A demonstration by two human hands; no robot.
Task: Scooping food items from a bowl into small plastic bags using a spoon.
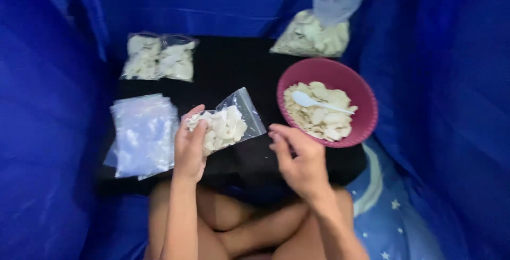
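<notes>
Hands, left gripping filled zip bag

The light was dim and even, tinted blue by the surrounding cloth, and its source could not be told. The whole frame was soft, with slight motion blur; the right hand showed smeared fingers. The black mat swallowed detail and read as a flat dark patch with no visible shadows on it. The pale chips in the bowl and the bags were the brightest areas, nearly washed out, with mild sheen on the plastic. The corners fell darker and blurrier.
</notes>
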